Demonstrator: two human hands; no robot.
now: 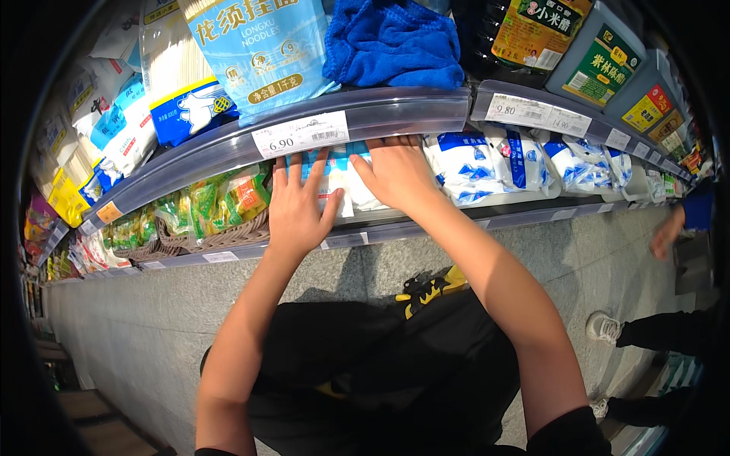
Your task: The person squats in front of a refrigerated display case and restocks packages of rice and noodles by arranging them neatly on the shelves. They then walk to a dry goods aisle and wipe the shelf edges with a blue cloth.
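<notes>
My left hand (299, 208) lies spread over a blue and white plastic packet (333, 171) on the lower shelf. Its fingertips reach the underside of the upper shelf's lip. My right hand (399, 174) rests palm down just to the right, over white packets (362, 194), with its thumb held apart. The upper shelf's clear price rail (399, 108) hides the tips of its fingers. Neither hand is closed around anything. Above them, a crumpled blue cloth (393, 45) lies on the upper shelf beside a light-blue pack of dried noodles (256, 51).
Bagged goods in a wicker basket (228, 239) stand left of my hands; blue-and-white bags (473, 165) fill the right. Large jugs (599, 62) stand on the upper shelf. A person's hand (667, 233) and white shoe (603, 329) show at right, above the stone floor (154, 319).
</notes>
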